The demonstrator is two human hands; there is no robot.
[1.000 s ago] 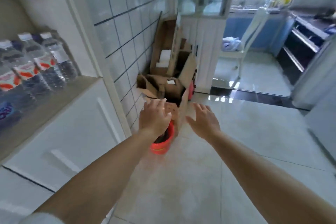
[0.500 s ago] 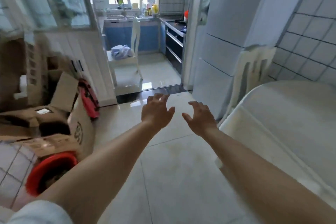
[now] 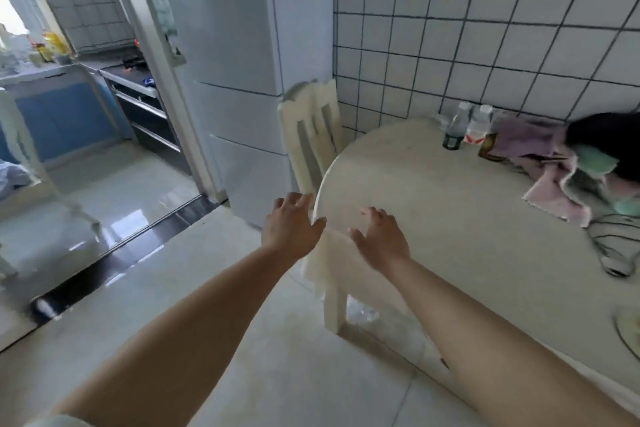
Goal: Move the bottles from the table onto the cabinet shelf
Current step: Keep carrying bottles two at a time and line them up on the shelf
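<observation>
Two plastic water bottles stand side by side at the far edge of the round white table (image 3: 433, 204), close to the tiled wall: a clear dark-based bottle (image 3: 455, 130) and a bottle with a red-and-white label (image 3: 477, 126). My left hand (image 3: 292, 227) is stretched out in front of the table's near left rim, fingers relaxed and holding nothing. My right hand (image 3: 379, 239) hovers over the table's near edge, also relaxed and holding nothing. Both hands are well short of the bottles. The cabinet shelf is out of view.
A small brown jar (image 3: 488, 149) sits beside the bottles, then a pile of pink and green cloths (image 3: 561, 177) and a black item (image 3: 606, 139). A cable (image 3: 613, 246) lies at the table's right. A white chair (image 3: 311, 135) stands behind the table, a white fridge (image 3: 242, 80) left of it.
The view has swung right from the cabinet shelf with bottles, past the cardboard boxes and doorway, to the table. Both hands stayed stretched out, holding nothing.
</observation>
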